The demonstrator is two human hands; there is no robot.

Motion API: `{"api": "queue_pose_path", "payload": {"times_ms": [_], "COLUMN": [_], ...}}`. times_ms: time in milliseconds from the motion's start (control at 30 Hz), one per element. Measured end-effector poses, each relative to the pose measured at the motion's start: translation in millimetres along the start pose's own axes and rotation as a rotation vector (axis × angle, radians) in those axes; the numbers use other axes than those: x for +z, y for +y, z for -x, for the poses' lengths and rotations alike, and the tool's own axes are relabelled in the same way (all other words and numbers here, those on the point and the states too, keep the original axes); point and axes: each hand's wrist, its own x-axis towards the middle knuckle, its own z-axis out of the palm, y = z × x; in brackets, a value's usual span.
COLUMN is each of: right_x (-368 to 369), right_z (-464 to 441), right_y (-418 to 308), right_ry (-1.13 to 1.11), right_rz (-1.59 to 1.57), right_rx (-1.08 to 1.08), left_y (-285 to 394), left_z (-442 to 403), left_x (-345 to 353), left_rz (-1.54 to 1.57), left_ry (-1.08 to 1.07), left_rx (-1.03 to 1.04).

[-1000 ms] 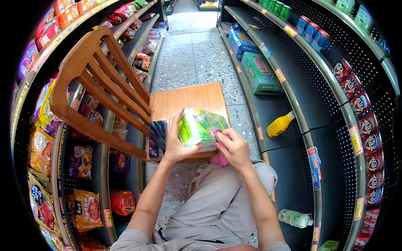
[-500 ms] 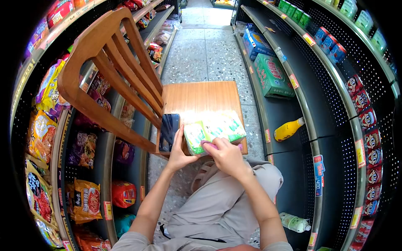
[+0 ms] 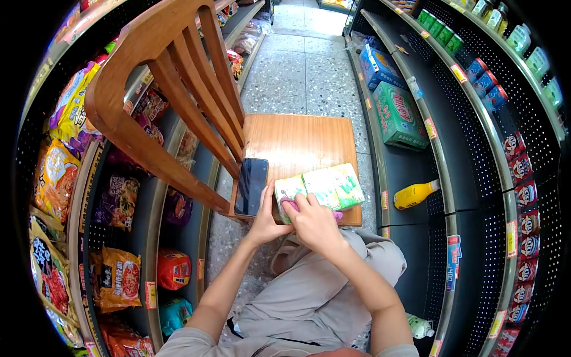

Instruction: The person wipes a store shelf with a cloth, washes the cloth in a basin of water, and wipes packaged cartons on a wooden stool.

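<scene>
A green-and-white wrapped multipack (image 3: pixel 333 181), its exact contents unclear, lies near the front edge of a wooden chair's seat (image 3: pixel 297 138). My left hand (image 3: pixel 264 225) grips the pack's left side, thumb along the near edge and fingers up its side. In my right hand (image 3: pixel 316 225) is a pink-purple cloth (image 3: pixel 288 206), bunched under the fingers and pressed against the top near edge of the pack. A bit of the cloth shows right of the fingers; the rest is hidden. Left of the pack, a dark smartphone (image 3: pixel 253 183) rests on the seat.
The slatted chair back (image 3: pixel 196 89) rises on the left. Shelves flank the aisle: noodle packets (image 3: pixel 122 276) on the left, a green carton (image 3: pixel 399 116), a lying yellow bottle (image 3: pixel 415 194) and cans (image 3: pixel 486 84) on the right. My bent legs (image 3: pixel 321 285) are below the seat.
The view has shifted slightly, moving the chair and phone rightward in the picture. My right hand with the cloth has slid a little left over the pack; my left hand still holds its side.
</scene>
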Motion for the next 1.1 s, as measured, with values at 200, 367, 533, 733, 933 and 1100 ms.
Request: {"api": "queue_pose_path", "payload": {"times_ms": [200, 367, 533, 733, 933, 1100], "right_x": [15, 24, 16, -2, -17, -16], "right_z": [-27, -36, -27, 8, 39, 49], "right_y": [1, 4, 1, -3, -2, 3], "right_ry": [0.010, 0.008, -0.028, -0.050, -0.061, -0.035], "right_rz": [0.045, 0.032, 0.030, 0.001, -0.060, -0.068], "right_rx": [0.031, 0.042, 0.047, 0.046, 0.067, 0.100], "left_y": [1, -4, 3, 10, -2, -7], "left_z": [-1, -1, -1, -1, -1, 0], "left_x": [-1, 0, -4, -2, 1, 2], "left_rz": [0.007, 0.029, -0.010, 0.070, 0.118, 0.144], "left_ry": [0.001, 0.001, -0.004, 0.006, -0.008, -0.006], "left_rx": [-0.017, -0.022, -0.048, -0.073, -0.070, -0.080]}}
